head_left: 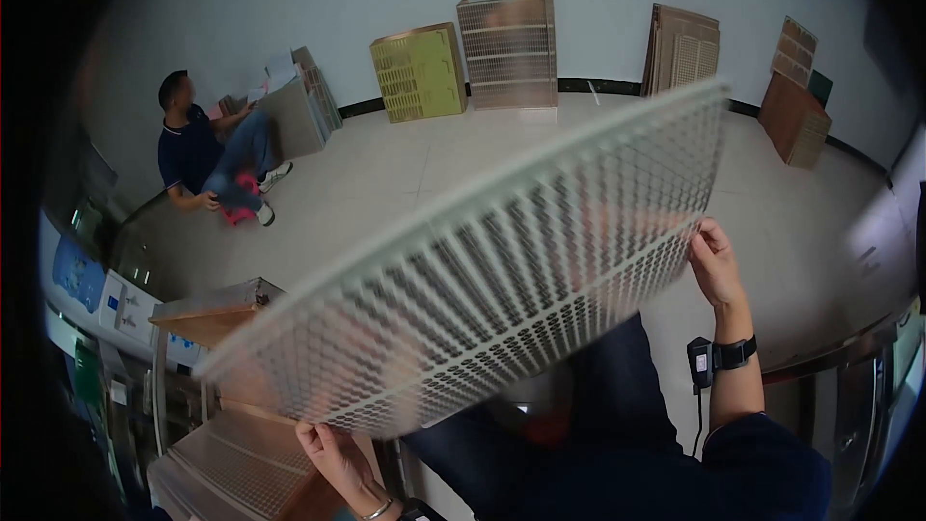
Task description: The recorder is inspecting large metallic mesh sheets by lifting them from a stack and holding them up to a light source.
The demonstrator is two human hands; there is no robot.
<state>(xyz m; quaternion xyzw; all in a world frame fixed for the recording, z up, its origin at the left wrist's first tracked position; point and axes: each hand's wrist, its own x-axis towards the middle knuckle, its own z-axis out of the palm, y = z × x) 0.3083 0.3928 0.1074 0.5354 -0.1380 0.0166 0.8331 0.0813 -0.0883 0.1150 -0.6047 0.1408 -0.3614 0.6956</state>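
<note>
A large, thin perforated panel (pixel 502 299), pale grey-green with rows of small round holes, is tilted in front of me above my lap. It is blurred by motion, and its left end hangs lower than its right. The fingers of my left hand (pixel 338 458) pinch its near edge at the lower left corner. At the right end, my right hand (pixel 716 259) grips the edge between thumb and fingers. A black band with a small box and cable circles my right wrist. Below the panel's left corner, similar perforated sheets (pixel 231 463) lie stacked.
Along the far wall lean a yellow-green stack of panels (pixel 417 75), a copper-brown stack (pixel 508 53) and thinner brown boards (pixel 683 46). A brown stack (pixel 796 121) stands at far right. Another person (pixel 207 150) sits on a pink stool. A water dispenser (pixel 121 304) is at left.
</note>
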